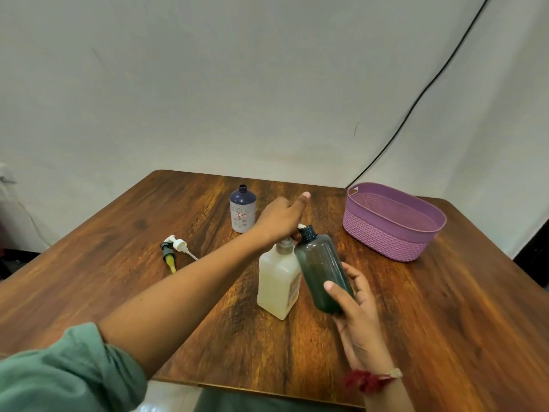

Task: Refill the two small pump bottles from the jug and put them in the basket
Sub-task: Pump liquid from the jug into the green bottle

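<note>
My right hand grips a dark green translucent bottle, uncapped and tilted, its neck beside the top of the jug. The jug is a cream-filled square container standing mid-table. My left hand is on the jug's pump top, with the index finger stretched out; whether the other fingers grip the pump is hidden. A purple-capped small bottle with a flowered label stands open behind, farther back. Two removed pump heads lie on the table to the left.
A purple woven-look plastic basket stands at the right rear of the wooden table, nothing visible inside. A black cable runs down the white backdrop behind it.
</note>
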